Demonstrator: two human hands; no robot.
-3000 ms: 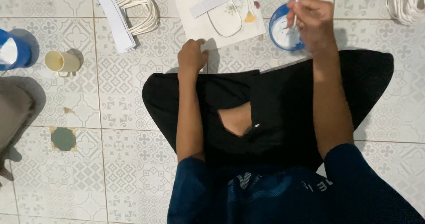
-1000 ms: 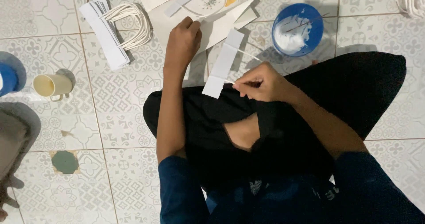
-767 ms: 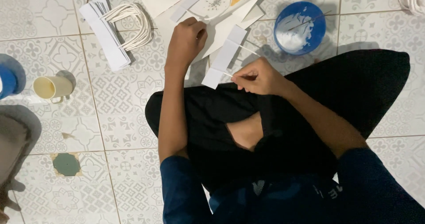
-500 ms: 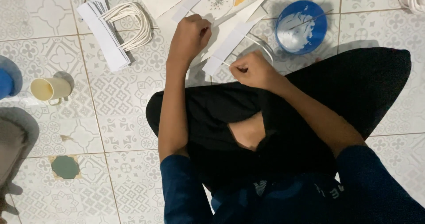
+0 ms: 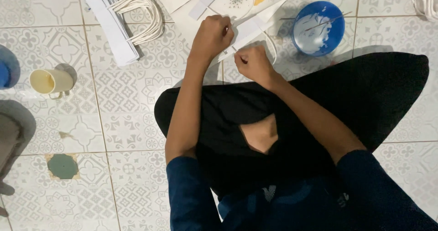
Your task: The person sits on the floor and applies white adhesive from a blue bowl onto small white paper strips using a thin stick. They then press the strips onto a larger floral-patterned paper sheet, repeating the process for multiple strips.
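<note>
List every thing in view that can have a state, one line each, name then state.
left hand: closed in a fist, pressing on the white paper strip
right hand: fingers pinched, at the strip's near end
white paper strip: flat on the floor, under both hands
blue bowl: upright, white paste inside, thin stick resting in it
yellow mug: lying on its side
stack of white strips: piled, cord loops beside it
</note>
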